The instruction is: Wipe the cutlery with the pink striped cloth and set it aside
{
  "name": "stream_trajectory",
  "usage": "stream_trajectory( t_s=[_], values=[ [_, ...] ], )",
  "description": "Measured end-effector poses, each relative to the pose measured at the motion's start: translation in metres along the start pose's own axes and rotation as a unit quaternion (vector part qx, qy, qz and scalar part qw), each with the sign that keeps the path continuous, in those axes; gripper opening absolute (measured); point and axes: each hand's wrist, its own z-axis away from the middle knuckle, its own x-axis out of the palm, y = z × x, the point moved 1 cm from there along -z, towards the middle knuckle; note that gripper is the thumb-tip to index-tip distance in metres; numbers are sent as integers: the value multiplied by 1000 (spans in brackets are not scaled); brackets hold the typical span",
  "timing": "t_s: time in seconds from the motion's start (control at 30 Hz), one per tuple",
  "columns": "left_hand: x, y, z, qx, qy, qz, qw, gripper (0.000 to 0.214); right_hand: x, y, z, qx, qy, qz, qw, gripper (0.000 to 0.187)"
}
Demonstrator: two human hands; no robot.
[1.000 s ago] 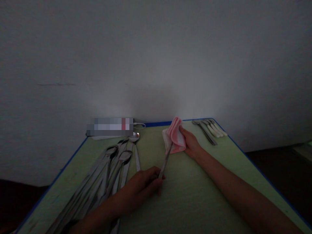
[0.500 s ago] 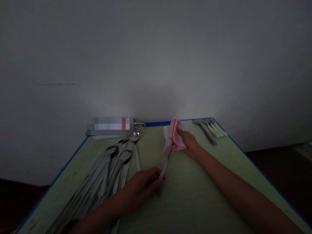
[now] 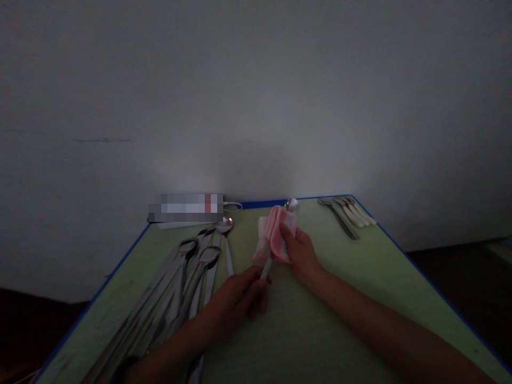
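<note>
My left hand (image 3: 246, 292) is closed around the handle end of a metal spoon (image 3: 293, 204), whose bowl shows beyond a pink and white cloth (image 3: 276, 234). My right hand (image 3: 302, 253) grips that folded cloth, which is wrapped around the middle of the spoon and hides it. To the left of my left hand lies a heap of long-handled metal spoons (image 3: 176, 288). My left forearm passes over the handles of some of them.
At the table's far right corner lie several pieces of cutlery with white handles (image 3: 354, 210), beside dark metal cutlery (image 3: 340, 218). A blurred-out box-like item (image 3: 186, 208) with a white cord sits at the far left. The green table (image 3: 380, 282) has a blue edge against the wall.
The cloth in my right hand has slid down the spoon toward my left hand, uncovering the spoon's bowl. My left hand keeps its grip near the handle end. The view has shifted slightly.
</note>
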Motion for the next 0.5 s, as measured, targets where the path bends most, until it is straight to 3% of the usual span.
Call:
stream_trajectory(
  t_s=[0.33,0.5],
  values=[
    [1,-3,-2,-48,51,25,997,32,17,1,33,-64,-20,169,983,33],
    [1,-9,-1,-76,51,2,996,46,23,-3,41,-101,-46,236,965,33]
  ],
)
